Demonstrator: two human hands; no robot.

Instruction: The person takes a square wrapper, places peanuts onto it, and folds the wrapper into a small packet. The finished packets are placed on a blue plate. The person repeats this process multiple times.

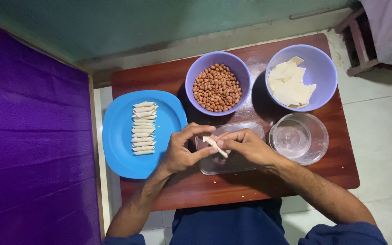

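Both hands — left hand (182, 152) and right hand (246, 146) — pinched one small dough roll (215, 146) in a closed grip above the clear tray (250, 129) on the table (159, 75), beside the blue plate (119, 136).

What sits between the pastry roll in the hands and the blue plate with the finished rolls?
Nothing visible. The pastry roll is pinched by the left hand and right hand over the clear tray; the blue plate lies directly beside, with bare plate by the row of rolls.
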